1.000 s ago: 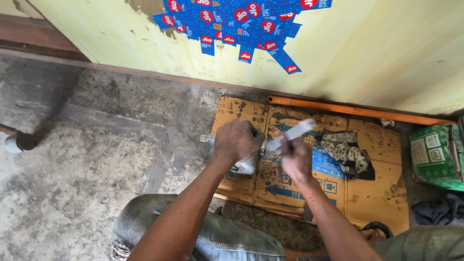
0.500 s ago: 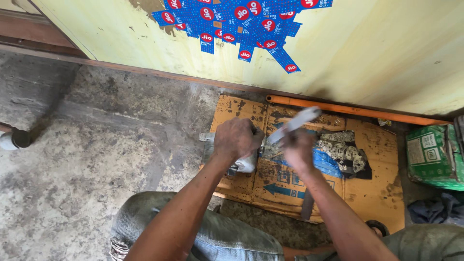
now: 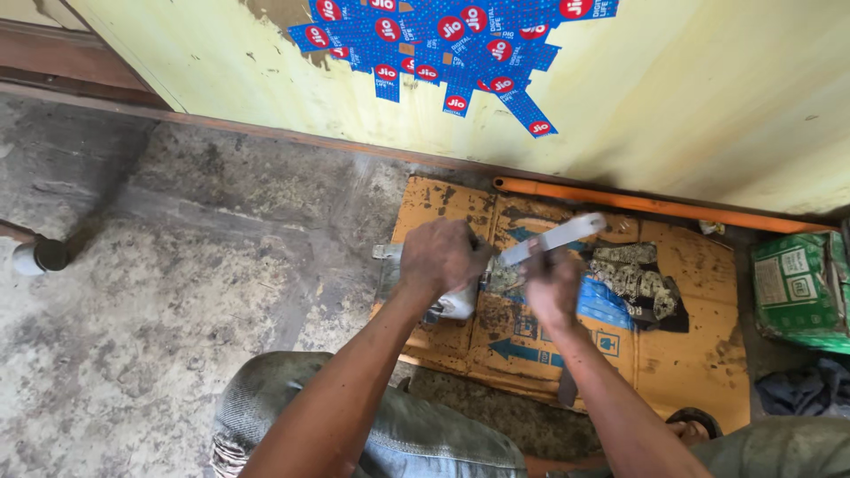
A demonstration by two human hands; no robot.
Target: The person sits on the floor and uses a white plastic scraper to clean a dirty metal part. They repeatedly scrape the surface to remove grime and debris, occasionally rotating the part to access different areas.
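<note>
The left hand is clenched down over a dull grey metal part whose flat end sticks out at its far side, pinning it onto the flattened, stained orange-brown cardboard sheet. The right hand is closed around the handle end of a pale, flat metal tool, a file or blade by the look of it, which slants up and away to the right with its near end meeting the part just beside the left hand. The part sits on the cardboard's left portion, close to the knees, largely hidden under the fingers, so its shape and finish cannot be read. Judging by this, the working of the part is under way, but how much is done or left cannot be told, since the worked surface is covered. A dirty patterned rag lies on blue plastic just right of the hands. A long orange pipe runs along the foot of the yellow wall, and a green printed bag lies at the far right on the concrete floor.
</note>
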